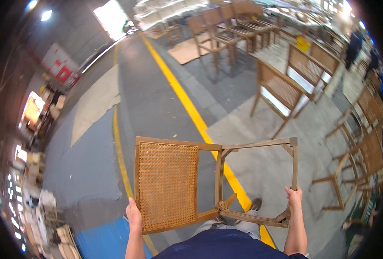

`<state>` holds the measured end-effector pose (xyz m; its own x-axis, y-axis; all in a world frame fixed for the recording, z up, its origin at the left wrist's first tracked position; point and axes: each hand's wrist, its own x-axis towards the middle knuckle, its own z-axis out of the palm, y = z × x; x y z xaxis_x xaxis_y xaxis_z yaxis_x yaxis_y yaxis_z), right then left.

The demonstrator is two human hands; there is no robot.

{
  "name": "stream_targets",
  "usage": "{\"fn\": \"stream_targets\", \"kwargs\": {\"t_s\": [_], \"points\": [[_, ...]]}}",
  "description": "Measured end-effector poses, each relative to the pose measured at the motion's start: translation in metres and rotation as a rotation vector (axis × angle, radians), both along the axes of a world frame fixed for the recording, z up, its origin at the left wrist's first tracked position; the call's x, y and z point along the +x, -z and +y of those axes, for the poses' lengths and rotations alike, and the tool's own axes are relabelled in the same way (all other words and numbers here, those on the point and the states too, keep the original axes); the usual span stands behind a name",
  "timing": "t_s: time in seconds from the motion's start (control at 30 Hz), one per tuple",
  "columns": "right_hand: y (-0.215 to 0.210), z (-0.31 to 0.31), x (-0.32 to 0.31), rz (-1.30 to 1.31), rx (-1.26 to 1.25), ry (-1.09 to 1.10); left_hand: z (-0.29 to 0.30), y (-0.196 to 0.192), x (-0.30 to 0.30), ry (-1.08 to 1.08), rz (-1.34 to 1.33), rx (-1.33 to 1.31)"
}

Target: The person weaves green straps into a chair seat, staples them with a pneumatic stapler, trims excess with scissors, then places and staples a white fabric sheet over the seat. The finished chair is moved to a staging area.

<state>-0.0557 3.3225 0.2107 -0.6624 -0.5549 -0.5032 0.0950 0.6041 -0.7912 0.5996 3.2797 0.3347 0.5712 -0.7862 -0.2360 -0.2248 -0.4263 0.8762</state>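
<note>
Chair [187, 183] spans between left hand [134, 214] and right hand [294, 197], each grip closed on its frame.

Grey workshop floor [157, 99] with a yellow line [187, 101]; wooden chairs [282, 93] stand at right

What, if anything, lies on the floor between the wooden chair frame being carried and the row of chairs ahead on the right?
Nothing visible does. The left hand and right hand carry the chair frame over bare floor; the nearest standing chair is beyond it.
</note>
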Motion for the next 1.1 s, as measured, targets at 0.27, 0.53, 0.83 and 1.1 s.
{"fn": "stream_targets", "kwargs": {"t_s": [0.27, 0.53, 0.83, 1.1], "points": [[0.003, -0.183, 0.127, -0.082, -0.131, -0.197, -0.030, -0.014, 0.110, -0.229, -0.078, -0.135], [-0.004, -0.457, 0.210, -0.175, -0.334, -0.315, -0.178, -0.024, 0.156, -0.441, -0.184, -0.304], [-0.060, -0.746, 0.346, -0.226, -0.363, -0.628, -0.273, -0.045, 0.178, -0.809, -0.201, -0.357], [-0.056, -0.973, 0.464, -0.102, -0.292, -0.693, -0.484, -0.054, 0.263, -0.904, -0.103, -0.116]]}}
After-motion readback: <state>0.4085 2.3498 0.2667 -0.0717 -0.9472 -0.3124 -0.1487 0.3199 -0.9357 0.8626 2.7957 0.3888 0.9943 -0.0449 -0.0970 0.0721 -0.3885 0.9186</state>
